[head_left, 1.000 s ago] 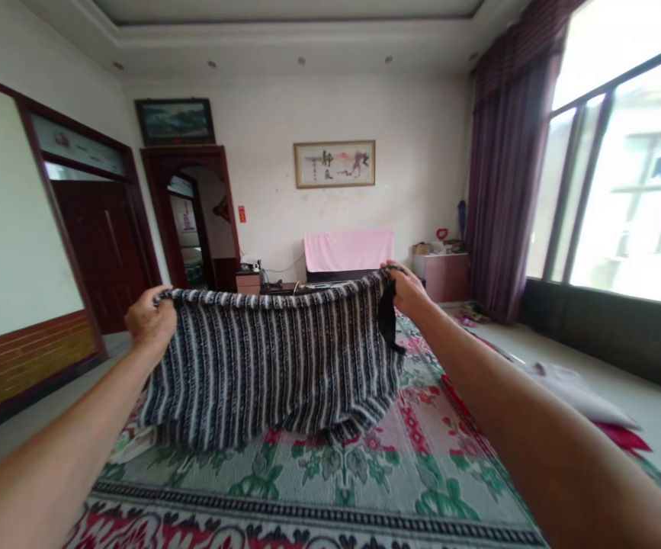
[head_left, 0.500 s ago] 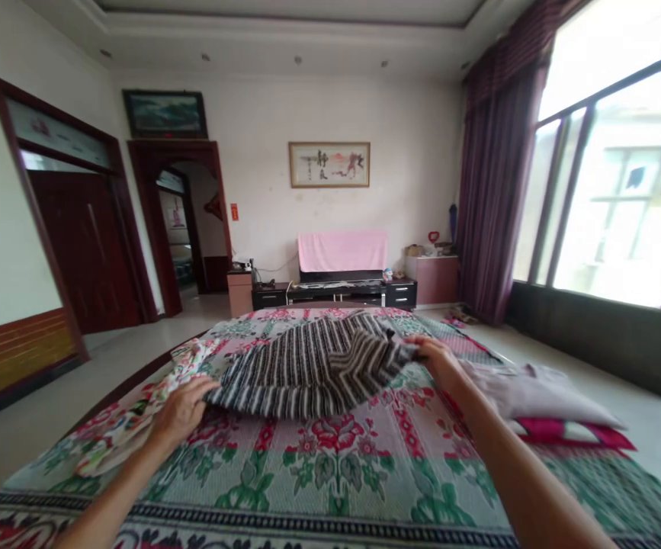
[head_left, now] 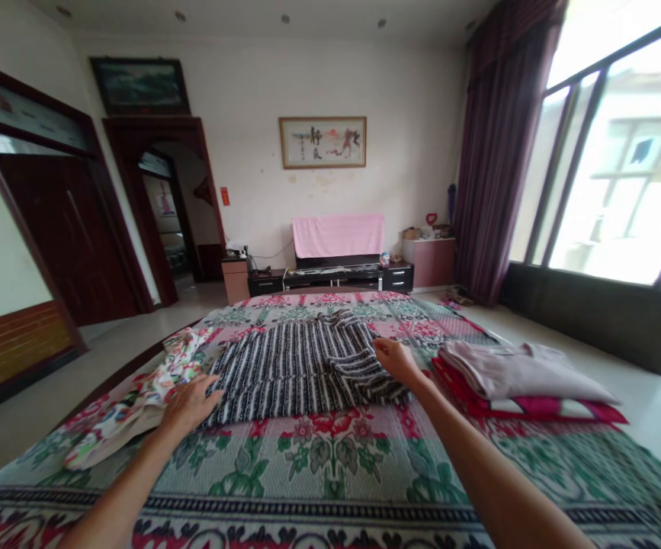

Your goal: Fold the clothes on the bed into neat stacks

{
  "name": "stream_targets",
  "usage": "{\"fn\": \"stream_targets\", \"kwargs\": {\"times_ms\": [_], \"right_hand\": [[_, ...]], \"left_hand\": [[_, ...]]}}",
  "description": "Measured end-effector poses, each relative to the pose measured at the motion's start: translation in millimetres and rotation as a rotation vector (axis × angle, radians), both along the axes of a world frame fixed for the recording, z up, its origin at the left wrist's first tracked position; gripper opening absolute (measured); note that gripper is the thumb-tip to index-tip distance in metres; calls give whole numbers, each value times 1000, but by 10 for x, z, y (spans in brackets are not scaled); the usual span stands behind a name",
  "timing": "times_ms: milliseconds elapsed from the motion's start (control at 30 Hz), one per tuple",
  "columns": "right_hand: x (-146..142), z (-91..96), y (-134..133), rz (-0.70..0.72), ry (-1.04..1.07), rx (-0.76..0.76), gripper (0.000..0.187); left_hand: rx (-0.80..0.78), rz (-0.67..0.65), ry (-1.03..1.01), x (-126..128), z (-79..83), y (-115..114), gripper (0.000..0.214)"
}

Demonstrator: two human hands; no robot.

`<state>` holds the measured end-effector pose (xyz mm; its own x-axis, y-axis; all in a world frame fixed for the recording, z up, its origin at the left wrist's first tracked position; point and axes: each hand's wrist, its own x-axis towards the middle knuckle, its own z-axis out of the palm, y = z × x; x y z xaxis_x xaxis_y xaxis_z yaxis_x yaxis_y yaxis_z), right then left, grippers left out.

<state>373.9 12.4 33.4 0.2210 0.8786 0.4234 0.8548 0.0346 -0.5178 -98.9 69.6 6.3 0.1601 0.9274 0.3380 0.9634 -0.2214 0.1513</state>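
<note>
A black-and-white striped knit top (head_left: pixel 284 370) lies spread on the flowered bedspread (head_left: pixel 330 473), its right part folded and bunched. My left hand (head_left: pixel 190 400) rests at the top's left edge, its fingers stretched out and apart. At the other side, my right hand (head_left: pixel 396 360) has its fingers closed on the fabric near the folded sleeve (head_left: pixel 358 366). A light floral garment (head_left: pixel 175 362) lies crumpled beside and partly behind my left hand.
Right of my right arm, a folded pale garment (head_left: pixel 527 370) lies on a red and white folded cloth (head_left: pixel 570 408). Beyond the bed stands a low black TV cabinet (head_left: pixel 399 276), with a pink cloth (head_left: pixel 338 236) draped above it. A window and purple curtain (head_left: pixel 490 168) are at right.
The striped top has come down flat onto the bedspread from between my hands. My left fingers have let go of its corner, and my right hand has moved left and inward.
</note>
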Motion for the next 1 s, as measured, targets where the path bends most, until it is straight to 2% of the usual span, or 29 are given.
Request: {"fn": "stream_targets", "kwargs": {"times_ms": [100,167,300,400,600,700,767,833,900,1000], "right_hand": [[-179,-123,110,-103,-106,-95,35],[-251,-251,135,-173,-153,-128,38],[-299,-458,96,-219,-227,-91,41],[-289,-496,68,-186,-222,-96,43],[-262,-500,83,-157,-131,-10,42],[-240,-465,69,-141,31,123,43],[-207,-403,47,-132,196,174,42],[-167,-316,16,-87,377,151,42],[-141,-224,-21,1,500,60,43],[-166,-117,-77,86,442,-100,49]], "left_hand": [[24,94,46,12,-201,9,48],[70,178,33,41,-275,-44,50],[135,326,-32,142,-268,-201,55],[139,379,-71,193,-225,-265,56],[157,425,-99,133,-246,-273,43],[177,456,-100,79,-227,-289,34],[231,422,-117,56,-195,-296,31],[313,338,-170,51,-168,-291,30],[395,260,-253,66,-163,-276,29],[470,207,-359,111,-198,-248,29]]}}
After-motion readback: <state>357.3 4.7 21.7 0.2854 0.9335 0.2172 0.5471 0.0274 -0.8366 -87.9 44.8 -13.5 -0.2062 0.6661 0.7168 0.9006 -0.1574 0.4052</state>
